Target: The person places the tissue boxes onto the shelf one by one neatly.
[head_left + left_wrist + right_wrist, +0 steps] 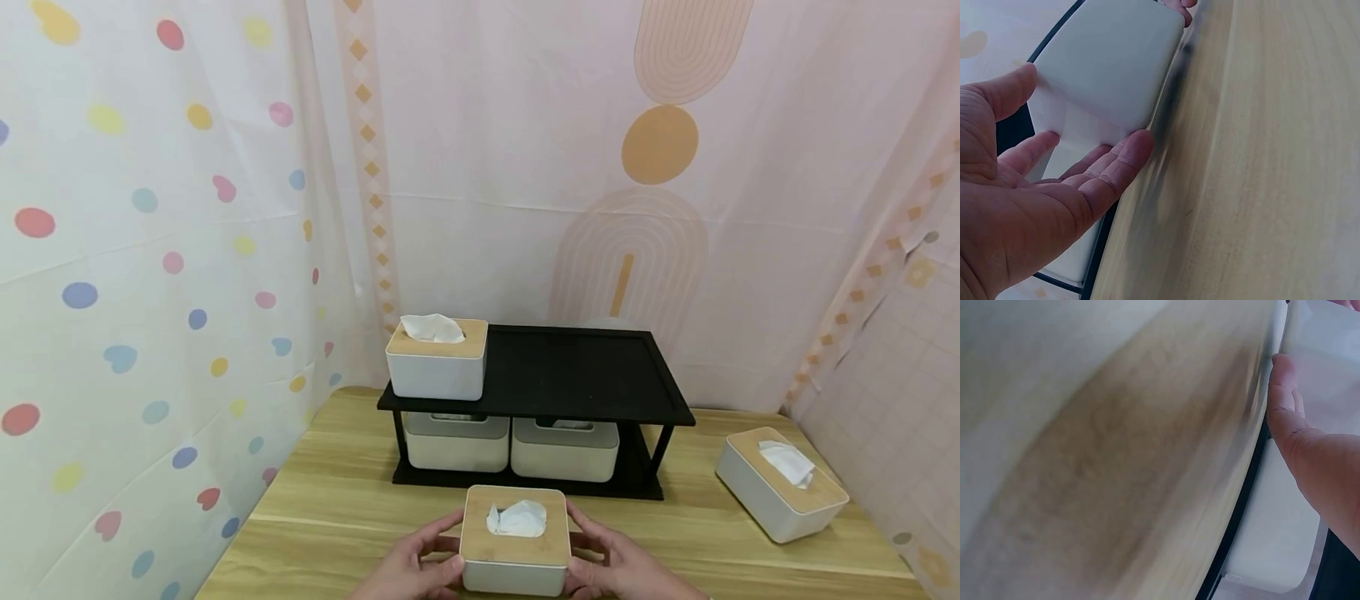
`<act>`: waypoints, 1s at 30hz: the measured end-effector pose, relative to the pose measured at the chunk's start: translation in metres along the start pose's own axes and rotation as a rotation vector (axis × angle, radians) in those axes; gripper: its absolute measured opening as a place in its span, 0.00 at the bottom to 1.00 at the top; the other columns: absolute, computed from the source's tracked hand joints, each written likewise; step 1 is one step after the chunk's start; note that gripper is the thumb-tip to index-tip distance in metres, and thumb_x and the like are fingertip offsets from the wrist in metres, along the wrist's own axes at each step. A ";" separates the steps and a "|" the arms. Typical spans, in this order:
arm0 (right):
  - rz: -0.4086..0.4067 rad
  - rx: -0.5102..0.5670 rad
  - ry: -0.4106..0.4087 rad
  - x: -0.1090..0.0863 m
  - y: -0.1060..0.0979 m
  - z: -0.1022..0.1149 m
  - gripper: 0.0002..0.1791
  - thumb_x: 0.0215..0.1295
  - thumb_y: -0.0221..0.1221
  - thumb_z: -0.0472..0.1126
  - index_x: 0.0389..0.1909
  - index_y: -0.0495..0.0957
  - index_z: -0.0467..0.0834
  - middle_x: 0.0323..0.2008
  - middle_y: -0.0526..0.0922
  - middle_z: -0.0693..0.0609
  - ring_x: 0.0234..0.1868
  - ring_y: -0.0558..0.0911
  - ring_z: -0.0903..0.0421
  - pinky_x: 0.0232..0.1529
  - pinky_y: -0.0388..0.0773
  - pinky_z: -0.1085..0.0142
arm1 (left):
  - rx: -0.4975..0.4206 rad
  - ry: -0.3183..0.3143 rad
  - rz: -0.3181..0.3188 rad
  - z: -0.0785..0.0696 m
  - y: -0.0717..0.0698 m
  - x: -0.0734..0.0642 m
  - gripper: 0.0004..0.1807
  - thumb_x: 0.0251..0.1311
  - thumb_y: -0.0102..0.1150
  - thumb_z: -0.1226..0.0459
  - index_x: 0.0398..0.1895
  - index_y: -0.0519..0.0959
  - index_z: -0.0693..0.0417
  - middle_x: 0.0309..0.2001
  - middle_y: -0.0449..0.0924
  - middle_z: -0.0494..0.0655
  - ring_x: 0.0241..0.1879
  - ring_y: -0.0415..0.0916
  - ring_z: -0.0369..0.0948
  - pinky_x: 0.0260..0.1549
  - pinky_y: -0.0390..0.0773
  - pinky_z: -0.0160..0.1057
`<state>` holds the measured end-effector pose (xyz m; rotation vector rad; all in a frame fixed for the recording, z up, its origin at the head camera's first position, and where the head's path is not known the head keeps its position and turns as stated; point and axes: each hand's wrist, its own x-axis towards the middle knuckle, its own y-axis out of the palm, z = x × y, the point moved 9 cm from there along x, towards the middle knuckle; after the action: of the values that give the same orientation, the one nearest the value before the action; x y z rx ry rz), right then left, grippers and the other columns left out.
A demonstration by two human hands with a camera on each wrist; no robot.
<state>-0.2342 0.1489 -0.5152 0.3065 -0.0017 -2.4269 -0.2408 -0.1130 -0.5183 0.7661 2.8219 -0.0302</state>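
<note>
A white tissue box with a light wooden lid and a tissue sticking out is held between both hands, in front of the black two-level rack. My left hand grips its left side, thumb near the front corner and fingers along the side. On the opposite side, my right hand holds it in the same way. In the left wrist view, the fingertips press the box's wall by its lower edge, close above the table. The right wrist view shows the hand against the box, partly cut off.
Another tissue box stands on the rack's top left. Two more, a left box and a right box, sit on the lower level. A further tissue box stands angled on the wooden table at right. Patterned curtains hang behind.
</note>
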 end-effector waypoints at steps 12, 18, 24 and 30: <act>-0.036 -0.060 -0.009 -0.005 -0.002 0.012 0.47 0.86 0.53 0.48 0.87 0.29 0.45 0.78 0.51 0.16 0.55 0.88 0.43 0.56 0.88 0.56 | 0.044 0.020 -0.024 -0.009 -0.001 -0.002 0.45 0.74 0.67 0.54 0.85 0.56 0.59 0.68 0.73 0.71 0.53 0.85 0.48 0.50 0.90 0.51; -0.078 -0.125 -0.049 -0.009 -0.005 0.026 0.48 0.85 0.55 0.49 0.88 0.31 0.47 0.78 0.50 0.16 0.54 0.89 0.43 0.55 0.89 0.56 | 0.064 0.070 -0.019 -0.024 0.003 -0.002 0.43 0.76 0.64 0.56 0.86 0.55 0.59 0.70 0.70 0.75 0.53 0.86 0.52 0.50 0.90 0.48; -0.120 -0.186 -0.154 -0.017 -0.006 0.053 0.48 0.83 0.57 0.46 0.88 0.34 0.50 0.78 0.49 0.16 0.55 0.87 0.42 0.54 0.89 0.56 | 0.129 0.198 -0.040 -0.055 0.008 -0.005 0.41 0.76 0.65 0.58 0.85 0.58 0.57 0.71 0.68 0.77 0.57 0.85 0.54 0.52 0.89 0.43; -0.190 -0.279 -0.240 -0.029 -0.009 0.084 0.48 0.82 0.59 0.44 0.89 0.38 0.50 0.79 0.55 0.20 0.57 0.87 0.49 0.54 0.88 0.61 | 0.106 0.229 -0.053 -0.084 0.013 -0.004 0.39 0.76 0.64 0.59 0.85 0.60 0.51 0.75 0.67 0.70 0.59 0.82 0.51 0.52 0.87 0.36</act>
<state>-0.2372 0.1677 -0.4276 -0.1160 0.2676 -2.5960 -0.2479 -0.0979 -0.4350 0.7616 3.0792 -0.1087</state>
